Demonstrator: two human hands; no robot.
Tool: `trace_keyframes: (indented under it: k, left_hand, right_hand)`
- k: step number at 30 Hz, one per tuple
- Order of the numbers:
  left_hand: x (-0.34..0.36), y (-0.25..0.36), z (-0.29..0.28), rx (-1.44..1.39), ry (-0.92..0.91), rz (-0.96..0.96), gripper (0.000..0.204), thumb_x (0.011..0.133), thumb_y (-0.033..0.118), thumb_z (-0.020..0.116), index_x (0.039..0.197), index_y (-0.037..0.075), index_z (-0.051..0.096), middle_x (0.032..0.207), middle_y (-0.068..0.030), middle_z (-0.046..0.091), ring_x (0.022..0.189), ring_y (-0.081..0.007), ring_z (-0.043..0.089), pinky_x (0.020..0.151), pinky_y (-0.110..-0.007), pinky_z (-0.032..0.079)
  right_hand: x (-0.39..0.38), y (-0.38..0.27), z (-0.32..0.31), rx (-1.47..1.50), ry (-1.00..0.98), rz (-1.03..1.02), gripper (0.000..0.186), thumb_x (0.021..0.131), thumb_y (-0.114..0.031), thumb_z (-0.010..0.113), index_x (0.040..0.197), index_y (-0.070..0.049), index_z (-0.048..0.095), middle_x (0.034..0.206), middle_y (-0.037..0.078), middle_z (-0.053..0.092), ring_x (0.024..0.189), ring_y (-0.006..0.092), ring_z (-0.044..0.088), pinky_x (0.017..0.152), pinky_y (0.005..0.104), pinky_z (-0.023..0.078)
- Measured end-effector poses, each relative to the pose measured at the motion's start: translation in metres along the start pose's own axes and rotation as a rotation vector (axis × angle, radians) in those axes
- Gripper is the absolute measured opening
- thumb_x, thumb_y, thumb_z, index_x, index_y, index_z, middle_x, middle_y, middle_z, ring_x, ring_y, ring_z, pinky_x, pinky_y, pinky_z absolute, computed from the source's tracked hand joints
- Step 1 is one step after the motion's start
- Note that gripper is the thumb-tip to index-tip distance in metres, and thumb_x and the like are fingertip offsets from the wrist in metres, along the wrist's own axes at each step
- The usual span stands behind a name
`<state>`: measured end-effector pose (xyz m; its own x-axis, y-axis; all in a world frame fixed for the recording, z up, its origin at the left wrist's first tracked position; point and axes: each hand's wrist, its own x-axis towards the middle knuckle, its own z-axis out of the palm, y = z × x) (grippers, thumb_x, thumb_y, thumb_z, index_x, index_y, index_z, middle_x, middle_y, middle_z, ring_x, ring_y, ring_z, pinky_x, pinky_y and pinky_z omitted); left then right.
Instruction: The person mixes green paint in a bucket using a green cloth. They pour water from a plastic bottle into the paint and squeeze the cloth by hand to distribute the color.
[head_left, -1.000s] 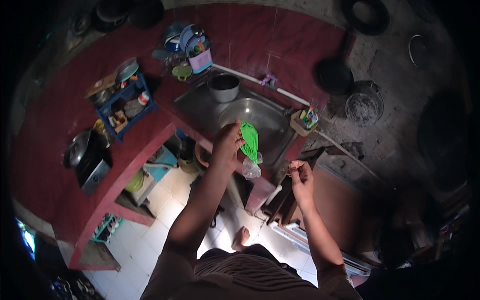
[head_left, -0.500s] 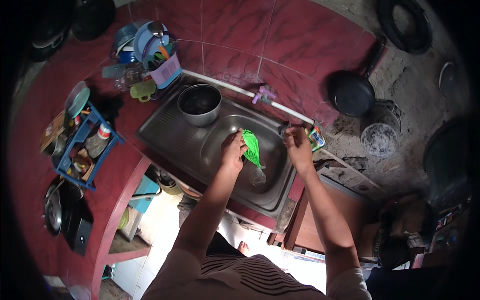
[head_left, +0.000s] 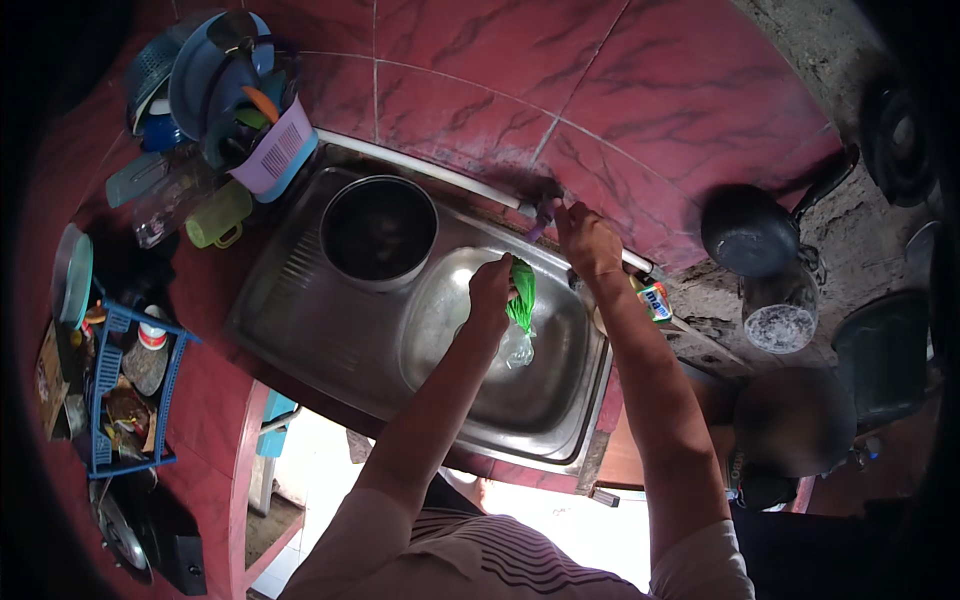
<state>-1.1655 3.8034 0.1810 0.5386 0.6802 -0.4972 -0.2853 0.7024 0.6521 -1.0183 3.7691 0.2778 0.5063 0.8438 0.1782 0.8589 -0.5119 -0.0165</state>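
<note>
My left hand (head_left: 490, 295) is closed on the top of a bright green plastic bag (head_left: 523, 292). The bag hangs over the basin of a stainless steel sink (head_left: 475, 420), with a clear plastic part dangling from its lower end. At the wall, my right hand (head_left: 590, 240) has its fingers closed at a purple faucet (head_left: 543, 218); they partly hide its handle. The faucet sits on a white pipe (head_left: 430, 172) running along the sink's back edge. A dark-bottomed metal pot (head_left: 380, 232) stands on the drainboard, left of the basin.
Far left, a purple basket (head_left: 275, 150) holds utensils, with a yellow-green mug (head_left: 218, 215) beside it. A blue crate (head_left: 105, 400) of small items stands nearer. On the right are a colourful packet (head_left: 655, 300), a hanging black pan (head_left: 750, 230) and a sooty pot (head_left: 780, 320).
My right hand has moved from the sink's right rim up and left to the faucet. My left hand still holds the green bag over the basin. The view has shifted closer to the sink.
</note>
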Motion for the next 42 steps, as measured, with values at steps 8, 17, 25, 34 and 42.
trace_keyframes:
  k: [8,17,25,34,42]
  left_hand:
    - [0.035,-0.005,0.002,0.043,0.040,0.003,0.028,0.094,0.028,0.060,0.104,0.003,0.060,0.089,-0.0056,0.063,0.080,-0.0166,0.062,0.075,-0.035,0.052]
    - [0.041,-0.010,0.010,0.015,0.074,0.078,0.025,0.093,0.028,0.062,0.082,0.007,0.061,0.067,0.0018,0.054,0.058,-0.0069,0.049,0.052,-0.025,0.042]
    - [0.047,-0.011,0.009,0.120,0.017,0.058,0.032,0.094,0.030,0.061,0.106,0.001,0.061,0.092,-0.0071,0.064,0.082,-0.0169,0.063,0.075,-0.033,0.053]
    - [0.039,-0.008,0.012,0.109,0.013,0.080,0.031,0.094,0.030,0.060,0.105,0.001,0.062,0.091,-0.0070,0.064,0.081,-0.0164,0.063,0.076,-0.032,0.052]
    - [0.042,-0.010,0.011,0.034,0.066,0.144,0.027,0.093,0.029,0.062,0.082,0.004,0.062,0.068,0.0000,0.057,0.058,-0.0076,0.051,0.054,-0.025,0.042]
  right_hand:
    - [0.004,-0.009,-0.005,-0.024,-0.031,-0.048,0.052,0.098,-0.049,0.032,0.097,-0.005,0.061,0.086,0.023,0.067,0.085,0.0428,0.064,0.076,0.0511,0.050]
    - [0.008,-0.020,-0.004,0.027,-0.055,0.083,0.056,0.098,-0.049,0.034,0.092,-0.005,0.068,0.089,0.025,0.067,0.090,0.0427,0.064,0.082,0.0497,0.050]
    - [0.009,-0.006,0.015,-0.258,0.148,-0.221,0.016,0.095,-0.022,0.048,0.104,-0.014,0.059,0.072,0.008,0.063,0.059,0.0283,0.065,0.049,0.0388,0.053]
    - [0.012,-0.009,0.008,-0.241,0.090,-0.170,0.021,0.098,-0.024,0.044,0.100,-0.012,0.061,0.069,0.010,0.064,0.060,0.0281,0.066,0.050,0.0395,0.054]
    - [0.010,-0.041,-0.029,0.006,-0.137,0.076,0.053,0.099,-0.043,0.035,0.089,-0.004,0.069,0.091,0.022,0.067,0.092,0.0400,0.064,0.083,0.0468,0.051]
